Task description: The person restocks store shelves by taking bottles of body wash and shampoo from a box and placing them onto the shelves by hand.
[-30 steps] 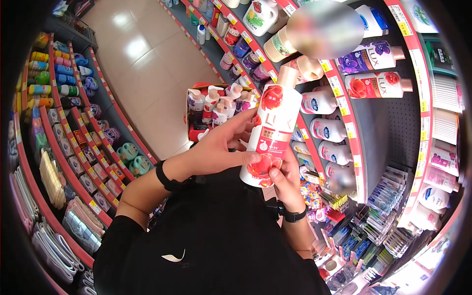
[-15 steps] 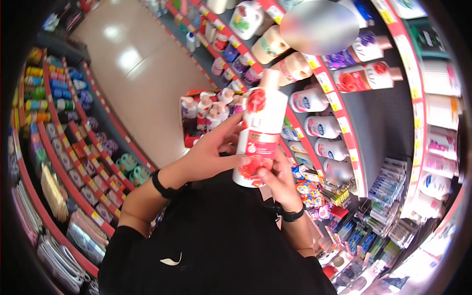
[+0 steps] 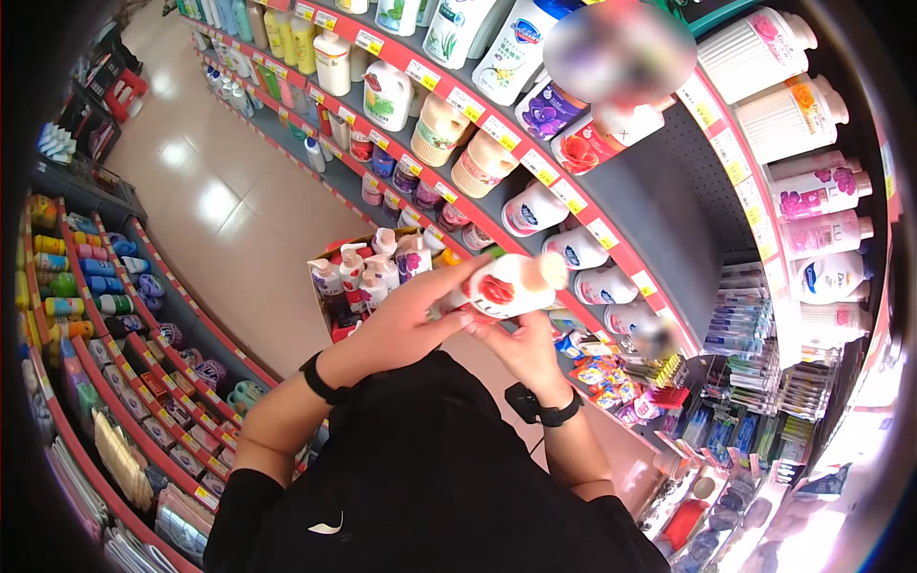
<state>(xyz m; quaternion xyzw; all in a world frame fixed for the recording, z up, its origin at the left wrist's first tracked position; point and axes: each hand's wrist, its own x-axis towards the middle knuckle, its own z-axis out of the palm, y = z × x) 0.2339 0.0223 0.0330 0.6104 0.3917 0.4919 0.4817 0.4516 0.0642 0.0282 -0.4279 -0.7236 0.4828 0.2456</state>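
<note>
A white body wash bottle (image 3: 508, 288) with a red flower print and a pale cap is in front of my chest. It lies tilted, cap end toward the upper right. My left hand (image 3: 413, 320) wraps its lower end from the left, fingers partly hidden behind it. From below, my right hand (image 3: 523, 351) supports the bottle, the thumb near the left thumb. Similar bottles lie on the shelf, among them a red-flowered bottle (image 3: 597, 138) and a purple one (image 3: 552, 110).
An open carton (image 3: 330, 286) of pump bottles stands on the floor beyond my left hand. Shelves with a red price rail (image 3: 535, 162) run along the right. White bottles (image 3: 578, 250) line a lower shelf. Another shelf row (image 3: 181, 334) curves along the left, with the aisle floor (image 3: 239, 196) between.
The bottle has tipped from nearly upright, label facing me, to slanted with its cap toward the right. Both hands still hold it. The view has shifted, showing more of the upper shelves.
</note>
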